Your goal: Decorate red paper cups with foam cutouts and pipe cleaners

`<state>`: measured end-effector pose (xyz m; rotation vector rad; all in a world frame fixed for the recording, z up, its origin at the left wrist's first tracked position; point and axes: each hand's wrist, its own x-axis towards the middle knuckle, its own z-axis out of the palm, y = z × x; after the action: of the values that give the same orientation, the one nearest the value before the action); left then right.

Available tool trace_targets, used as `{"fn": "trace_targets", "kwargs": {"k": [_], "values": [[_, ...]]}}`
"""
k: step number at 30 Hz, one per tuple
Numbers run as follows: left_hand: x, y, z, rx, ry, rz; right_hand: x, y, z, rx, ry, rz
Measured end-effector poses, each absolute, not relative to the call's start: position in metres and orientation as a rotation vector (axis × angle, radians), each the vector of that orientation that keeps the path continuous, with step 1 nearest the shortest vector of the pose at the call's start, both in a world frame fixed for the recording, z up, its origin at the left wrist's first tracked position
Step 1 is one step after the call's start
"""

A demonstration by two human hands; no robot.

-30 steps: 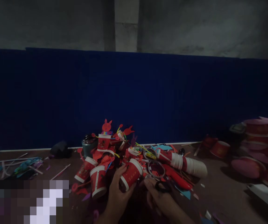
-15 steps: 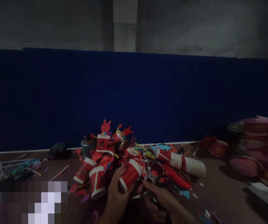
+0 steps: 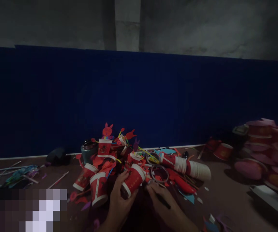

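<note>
My left hand [image 3: 121,201] is wrapped round a red paper cup [image 3: 134,178] with a white rim, tilted with its mouth up to the right. Just right of the cup, my right hand [image 3: 162,203] is closed, fingertips bent forward near the pile. A slim dark handle [image 3: 163,200] lies along it; its working end cannot be made out. Two more red paper cups, one patterned [image 3: 85,177] and one with a white label strip [image 3: 98,188], lean left of my left hand. Behind is a heap of red paper cutouts [image 3: 107,166] and a cup with a red rabbit figure [image 3: 107,130].
Stacked paper cups [image 3: 197,170] lie on their side at right, near a grey tape ring [image 3: 159,173] and a red tool-like object [image 3: 182,182]. A dark jar [image 3: 88,151] stands at the back. Larger red tubs [image 3: 258,129] pile up far right. Plastic strips [image 3: 20,175] lie left.
My right hand has turned and moved slightly up; the silver scissor blade that pointed left from it no longer shows there. My left hand still holds the cup. The whole view has shifted slightly.
</note>
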<state>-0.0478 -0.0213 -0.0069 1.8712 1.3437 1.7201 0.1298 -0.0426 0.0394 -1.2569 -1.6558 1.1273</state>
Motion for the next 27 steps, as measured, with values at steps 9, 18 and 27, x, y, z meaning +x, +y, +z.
{"fn": "trace_targets", "kwargs": {"k": [9, 18, 27], "values": [[-0.05, -0.022, -0.006, 1.936, 1.356, 1.73, 0.118, -0.041, 0.035, -1.409, -1.608, 1.205], [-0.051, -0.023, -0.006, 1.919, 1.381, 1.742, 0.117, -0.043, 0.045, -1.139, -1.0, 2.007], [-0.05, -0.023, -0.008, 1.91, 1.386, 1.729, 0.12, -0.041, 0.04, -1.096, -0.924, 2.06]]}}
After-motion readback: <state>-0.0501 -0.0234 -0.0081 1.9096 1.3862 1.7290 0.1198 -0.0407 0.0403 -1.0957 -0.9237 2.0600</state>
